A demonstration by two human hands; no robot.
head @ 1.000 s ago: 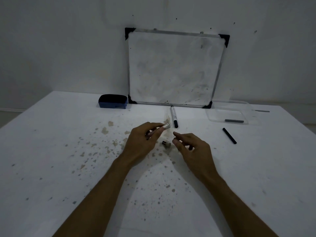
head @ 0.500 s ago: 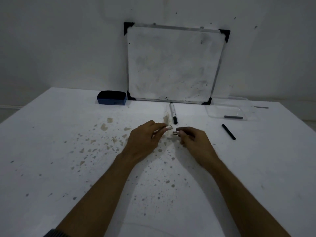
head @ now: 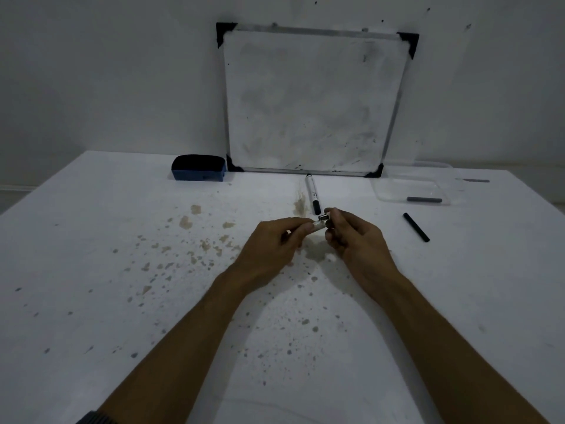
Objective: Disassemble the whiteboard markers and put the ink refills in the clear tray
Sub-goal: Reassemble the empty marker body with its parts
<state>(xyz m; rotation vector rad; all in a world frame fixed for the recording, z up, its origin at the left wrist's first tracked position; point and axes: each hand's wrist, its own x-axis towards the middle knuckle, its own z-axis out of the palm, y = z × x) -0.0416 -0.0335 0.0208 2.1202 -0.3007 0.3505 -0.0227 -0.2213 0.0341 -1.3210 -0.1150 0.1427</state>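
Marker barrel [head: 318, 225] at frame centre, above stained table [head: 122, 255]. Left hand [head: 272, 249] fingers pinch barrel; right hand [head: 357, 240] fingertips pinch small end piece [head: 324, 216] against barrel's tip. Clear tray [head: 394, 194], right of centre, holds one refill [head: 424, 199].

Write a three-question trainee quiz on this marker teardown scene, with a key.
1. True or false: the clear tray already holds one grey ink refill.
2. Multiple choice: the whole marker on the table lies (A) in front of the whiteboard, (B) inside the tray, (C) on the eraser.
3. Fill in: the left hand grips the marker barrel while the right hand pinches a small ____ at its end.

Key: 1 true; 2 A; 3 end piece, which looks like a plug or cap.
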